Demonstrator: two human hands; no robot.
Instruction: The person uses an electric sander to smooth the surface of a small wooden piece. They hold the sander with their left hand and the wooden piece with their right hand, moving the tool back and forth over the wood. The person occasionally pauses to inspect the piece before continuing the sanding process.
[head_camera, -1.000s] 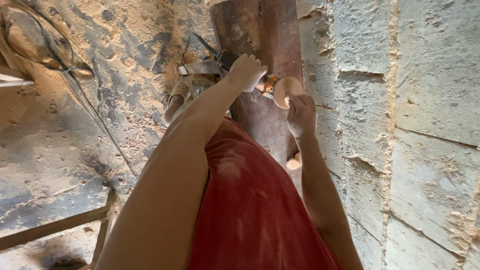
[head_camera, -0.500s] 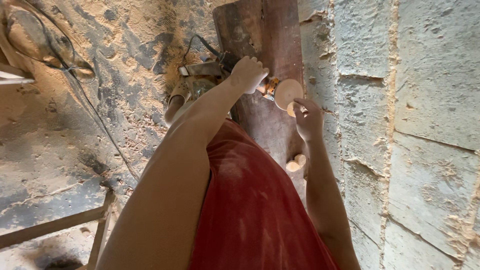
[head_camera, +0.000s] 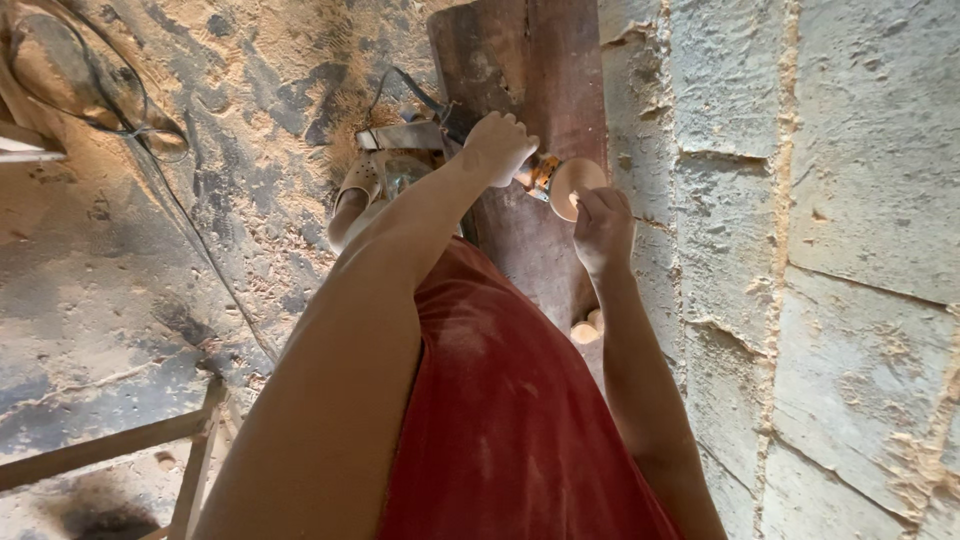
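Note:
My left hand (head_camera: 498, 143) is closed over the body of a small orange power tool (head_camera: 541, 172) lying on a dark wooden plank (head_camera: 530, 70). A pale round sanding disc (head_camera: 577, 180) sits on the tool's end, next to the wall. My right hand (head_camera: 603, 228) pinches a small pale wooden piece (head_camera: 573, 203) against the disc's lower edge. Most of that piece is hidden by my fingers. My red shirt (head_camera: 500, 420) fills the lower middle of the view.
A rough block wall (head_camera: 800, 250) stands close on the right. Two small round wooden pieces (head_camera: 587, 328) lie on the plank near my right forearm. My sandalled foot (head_camera: 360, 185), sawdust and a thin cable (head_camera: 200, 250) cover the floor. A wooden frame (head_camera: 150, 440) is at lower left.
My right hand has shifted slightly left and up along the disc's edge. The disc, turned more face-on half a second ago, is angled back. My left hand keeps its grip.

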